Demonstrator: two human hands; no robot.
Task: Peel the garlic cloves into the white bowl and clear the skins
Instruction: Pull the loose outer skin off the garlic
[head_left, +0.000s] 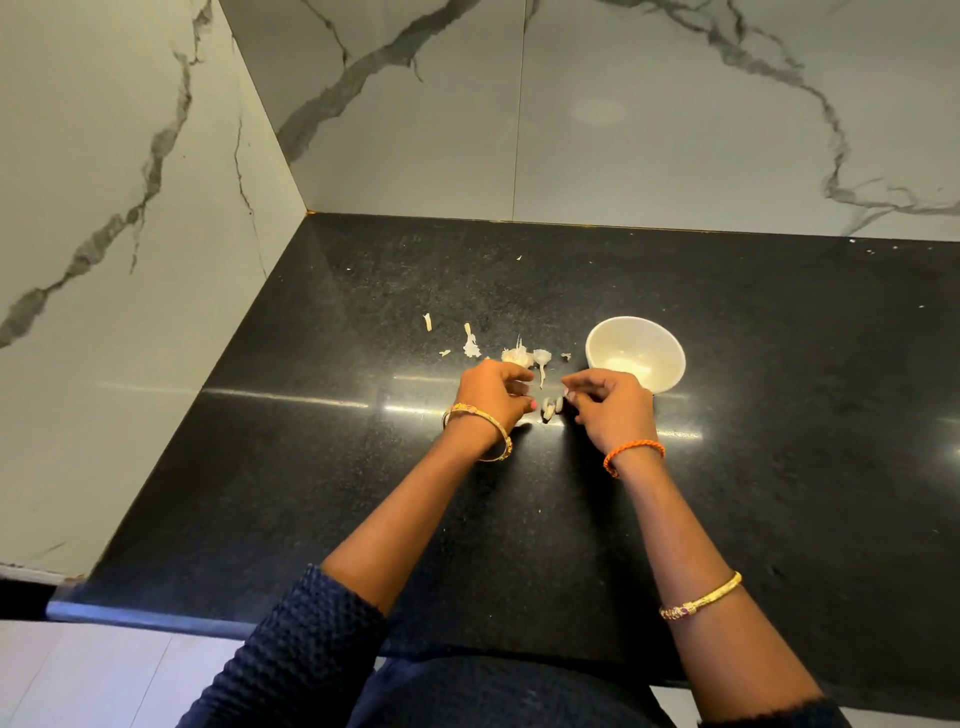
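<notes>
Black surface (311, 467), marble walls. Both hands curled: right hand (608, 410) pinches clove (550, 407); left hand (493, 392) grasp unclear. Best: peel beside bowl (670, 358), heap skins (470, 345).

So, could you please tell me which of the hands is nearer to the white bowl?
Right. The right hand sits just in front of the white bowl, overlapping its near rim; the left hand is farther left, beyond the garlic pieces.

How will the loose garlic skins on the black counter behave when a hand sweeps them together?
The garlic skins look thin and papery, so probably very light and floppy, apt to scatter. They lie in small separate bits across the counter, so some may cling to the glossy surface or slip under the hand.
</notes>
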